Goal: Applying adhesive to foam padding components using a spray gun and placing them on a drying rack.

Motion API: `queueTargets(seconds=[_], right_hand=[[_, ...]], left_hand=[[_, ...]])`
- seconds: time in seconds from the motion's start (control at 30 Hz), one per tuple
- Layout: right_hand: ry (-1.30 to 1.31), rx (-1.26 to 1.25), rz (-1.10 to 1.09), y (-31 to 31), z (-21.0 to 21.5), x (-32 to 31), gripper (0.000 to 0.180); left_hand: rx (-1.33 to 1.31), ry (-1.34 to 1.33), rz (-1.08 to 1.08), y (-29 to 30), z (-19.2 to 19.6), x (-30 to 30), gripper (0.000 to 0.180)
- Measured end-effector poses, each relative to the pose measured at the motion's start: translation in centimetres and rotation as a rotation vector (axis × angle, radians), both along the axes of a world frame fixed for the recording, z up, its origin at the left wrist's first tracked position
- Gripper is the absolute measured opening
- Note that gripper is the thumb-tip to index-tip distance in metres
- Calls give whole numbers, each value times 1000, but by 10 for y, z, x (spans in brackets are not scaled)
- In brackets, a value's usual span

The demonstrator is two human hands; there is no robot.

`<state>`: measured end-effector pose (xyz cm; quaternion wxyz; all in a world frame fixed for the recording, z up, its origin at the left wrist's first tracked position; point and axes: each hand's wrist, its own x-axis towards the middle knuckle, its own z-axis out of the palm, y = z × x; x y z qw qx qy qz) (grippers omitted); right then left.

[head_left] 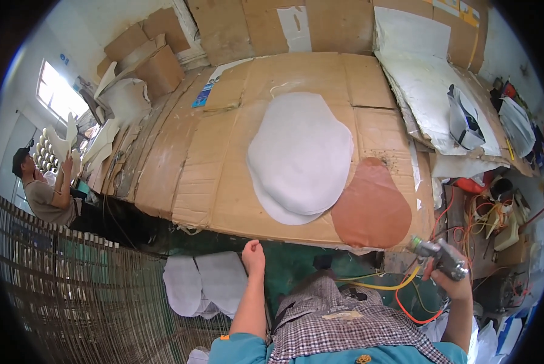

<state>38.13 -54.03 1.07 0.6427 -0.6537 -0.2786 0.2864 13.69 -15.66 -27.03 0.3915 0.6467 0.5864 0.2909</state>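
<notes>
My right hand (452, 280) grips a metal spray gun (438, 255) with yellow and orange hoses (399, 285) trailing below it, held just off the near right corner of the cardboard-covered table (187, 182). My left hand (253, 255) hangs with fingers curled and nothing in it, just below the table's near edge. On the table lie stacked grey-white foam pads (301, 155) and, to their right, a reddish-brown pad (372, 206).
More grey-white pads (202, 282) lie on a wire rack (72, 285) at lower left. Another person (44, 188) at far left holds white shapes. Cardboard boxes (156, 67) stand behind; white sheets (429, 91), a bag and tangled cables (490, 212) crowd the right.
</notes>
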Motion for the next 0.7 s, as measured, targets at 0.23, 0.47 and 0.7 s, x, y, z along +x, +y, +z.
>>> queueTargets(seconds=[0.23, 0.47, 0.7], right_hand=[[-19, 38, -72, 41, -9, 7, 52], [-15, 15, -253, 10, -6, 11, 48], [60, 54, -110, 9, -9, 4, 54]], left_hand=[[-7, 30, -184, 40, 5, 92, 28], [29, 243, -205, 34, 25, 149, 44], [76, 258, -108, 37, 8, 163, 32]])
